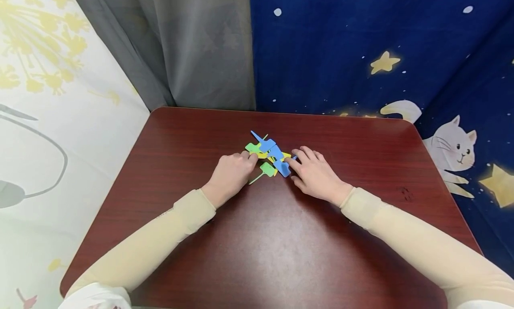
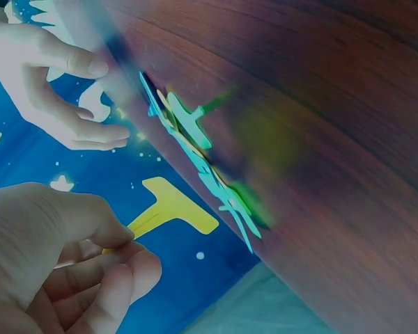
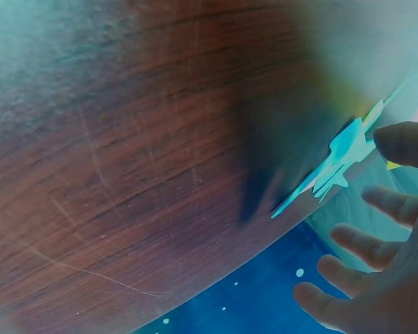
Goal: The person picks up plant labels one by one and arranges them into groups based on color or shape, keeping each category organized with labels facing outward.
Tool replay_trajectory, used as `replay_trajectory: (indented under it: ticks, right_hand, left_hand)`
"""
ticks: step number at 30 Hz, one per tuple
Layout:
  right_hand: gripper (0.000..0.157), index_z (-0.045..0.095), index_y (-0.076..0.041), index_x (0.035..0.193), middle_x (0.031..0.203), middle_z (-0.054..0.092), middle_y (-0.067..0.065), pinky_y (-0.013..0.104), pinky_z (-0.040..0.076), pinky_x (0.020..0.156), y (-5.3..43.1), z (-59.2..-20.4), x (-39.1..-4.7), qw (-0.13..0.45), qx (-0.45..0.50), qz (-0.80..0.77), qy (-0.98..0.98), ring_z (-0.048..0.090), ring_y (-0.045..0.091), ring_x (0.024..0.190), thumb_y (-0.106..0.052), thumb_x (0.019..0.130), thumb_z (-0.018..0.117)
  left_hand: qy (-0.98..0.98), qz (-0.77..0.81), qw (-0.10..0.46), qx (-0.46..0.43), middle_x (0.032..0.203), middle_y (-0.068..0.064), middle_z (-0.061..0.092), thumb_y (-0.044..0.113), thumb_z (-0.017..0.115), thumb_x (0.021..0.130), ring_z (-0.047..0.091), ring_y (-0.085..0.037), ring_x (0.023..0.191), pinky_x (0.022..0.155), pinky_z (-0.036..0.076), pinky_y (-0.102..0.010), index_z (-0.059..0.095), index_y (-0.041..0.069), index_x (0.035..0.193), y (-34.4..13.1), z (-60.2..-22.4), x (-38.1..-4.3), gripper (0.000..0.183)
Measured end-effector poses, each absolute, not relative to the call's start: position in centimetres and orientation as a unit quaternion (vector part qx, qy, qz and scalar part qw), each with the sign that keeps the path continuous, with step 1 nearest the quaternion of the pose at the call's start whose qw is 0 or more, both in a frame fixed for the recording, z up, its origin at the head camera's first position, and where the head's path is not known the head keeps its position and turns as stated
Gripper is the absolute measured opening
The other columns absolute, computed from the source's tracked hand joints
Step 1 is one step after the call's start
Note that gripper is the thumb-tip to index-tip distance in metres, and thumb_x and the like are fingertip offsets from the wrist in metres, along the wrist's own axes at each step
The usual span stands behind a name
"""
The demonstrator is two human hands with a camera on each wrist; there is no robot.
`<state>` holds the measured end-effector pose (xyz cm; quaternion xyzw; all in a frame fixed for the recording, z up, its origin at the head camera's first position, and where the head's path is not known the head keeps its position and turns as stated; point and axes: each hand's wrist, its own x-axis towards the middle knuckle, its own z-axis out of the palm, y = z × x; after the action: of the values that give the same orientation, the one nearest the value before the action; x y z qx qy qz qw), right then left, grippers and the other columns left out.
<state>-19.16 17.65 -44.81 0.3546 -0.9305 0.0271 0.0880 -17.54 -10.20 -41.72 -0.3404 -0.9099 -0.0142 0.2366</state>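
My left hand [image 1: 233,173] pinches a yellow T-shaped plant label [image 2: 174,209] by its thin stem, between thumb and fingertips, its broad head pointing outward. Flat on the table lies a loose pile of similar labels: blue ones [image 1: 282,168], green ones [image 1: 267,169] and some yellow, overlapping one another. At the right of the pile my right hand [image 1: 315,173] hovers palm down, fingers spread and relaxed, fingertips close to a blue label. In the right wrist view those fingers [image 3: 366,247] are apart, with nothing held between them.
The dark red wooden table [image 1: 281,246] has rounded corners. Behind it hang a grey curtain [image 1: 209,45] and a blue curtain [image 1: 321,54] with stars and a white cat. A white patterned curtain [image 1: 72,135] stands along the left side.
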Motion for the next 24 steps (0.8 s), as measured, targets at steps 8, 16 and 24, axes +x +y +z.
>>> replay_trajectory:
  ticks: [8,16,24]
  right_hand:
    - [0.053,0.057,-0.01,0.14,0.138,0.052,0.015,0.056,0.042,0.1,16.6,-44.5,-20.7,0.089,0.362,0.053,-0.927,0.045,0.034,0.129,-0.025,0.091,0.069]
    - [0.043,0.064,-0.012,0.134,0.126,0.061,0.008,0.049,0.045,0.097,15.6,-44.3,-22.1,0.096,0.38,0.085,-0.916,0.053,0.029,0.121,-0.024,0.092,0.067]
    - [0.036,0.068,-0.013,0.127,0.111,0.065,0.004,0.044,0.048,0.088,14.7,-44.0,-23.0,0.089,0.383,0.086,-0.916,0.058,0.025,0.106,-0.024,0.092,0.069]
  left_hand:
    - [-0.914,-0.001,0.24,-0.326,0.068,-0.009,0.054,-0.009,0.06,0.082,0.052,-0.022,0.049,0.039,0.045,-0.037,0.066,0.001,0.093,-12.5,-41.2,-16.7,0.017]
    - [-0.917,0.011,0.243,-0.315,0.068,-0.01,0.053,-0.011,0.063,0.082,0.051,-0.023,0.049,0.038,0.044,-0.038,0.064,0.001,0.091,-14.7,-41.1,-16.1,0.015]
    - [-0.923,0.025,0.236,-0.304,0.067,-0.011,0.051,-0.014,0.063,0.08,0.049,-0.024,0.047,0.036,0.042,-0.038,0.063,0.0,0.09,-17.2,-40.9,-15.7,0.017]
